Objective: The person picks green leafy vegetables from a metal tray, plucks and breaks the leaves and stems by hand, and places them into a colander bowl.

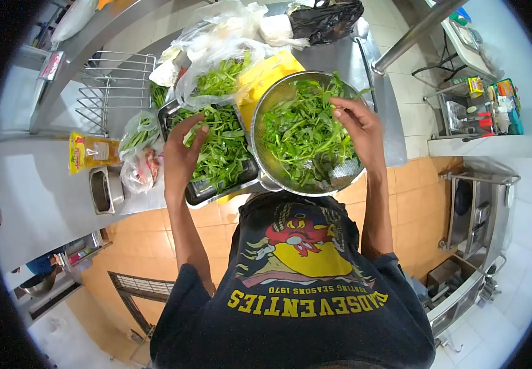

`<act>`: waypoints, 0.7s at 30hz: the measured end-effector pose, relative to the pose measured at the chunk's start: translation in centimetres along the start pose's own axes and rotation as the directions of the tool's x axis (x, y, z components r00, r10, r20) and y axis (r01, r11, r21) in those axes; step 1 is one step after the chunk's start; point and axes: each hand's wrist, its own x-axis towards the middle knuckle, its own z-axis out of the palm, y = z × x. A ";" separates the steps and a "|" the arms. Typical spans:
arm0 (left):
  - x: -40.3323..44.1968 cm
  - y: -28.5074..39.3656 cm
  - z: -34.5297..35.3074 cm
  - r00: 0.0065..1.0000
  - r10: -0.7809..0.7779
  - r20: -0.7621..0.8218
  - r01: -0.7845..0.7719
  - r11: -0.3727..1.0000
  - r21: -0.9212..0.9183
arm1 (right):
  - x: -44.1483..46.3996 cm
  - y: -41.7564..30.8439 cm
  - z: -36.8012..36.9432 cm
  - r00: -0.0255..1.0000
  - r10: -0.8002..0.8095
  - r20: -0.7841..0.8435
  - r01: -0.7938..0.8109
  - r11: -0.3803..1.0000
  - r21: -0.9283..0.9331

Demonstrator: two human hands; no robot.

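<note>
My left hand [183, 144] is at the left side of a black rectangular tray [201, 195] heaped with cut leafy greens [223, 144]. Its thumb and forefinger are apart, with green showing between them, and the other fingers are hidden. My right hand [364, 129] is over the right rim of a round metal colander [260, 163], its fingertips closed on a leafy green stem [335, 98]. More leafy greens [303, 132] fill much of the colander, and part of its perforated bottom shows at the lower right.
Behind the tray, a clear plastic bag [201, 55] and a yellow board [272, 71] lie on the steel table. A black plastic bag [327, 21] is farther back. On the left are a wire rack [115, 86], a yellow packet [92, 154] and bagged vegetables [140, 135].
</note>
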 end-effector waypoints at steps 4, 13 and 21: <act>0.7 1.4 3.5 0.996 -0.013 0.093 0.035 0.969 -0.244 | 0.2 0.4 0.5 1.000 0.019 -0.001 -0.019 0.983 0.183; 1.5 9.0 11.8 0.939 0.116 0.323 0.028 0.912 -0.409 | -0.3 1.1 0.9 0.999 -0.029 0.027 0.027 0.996 0.086; 1.4 8.0 13.6 0.970 0.117 0.215 0.001 0.878 -0.478 | -0.8 -0.4 0.9 0.996 -0.047 0.069 0.048 0.999 -0.008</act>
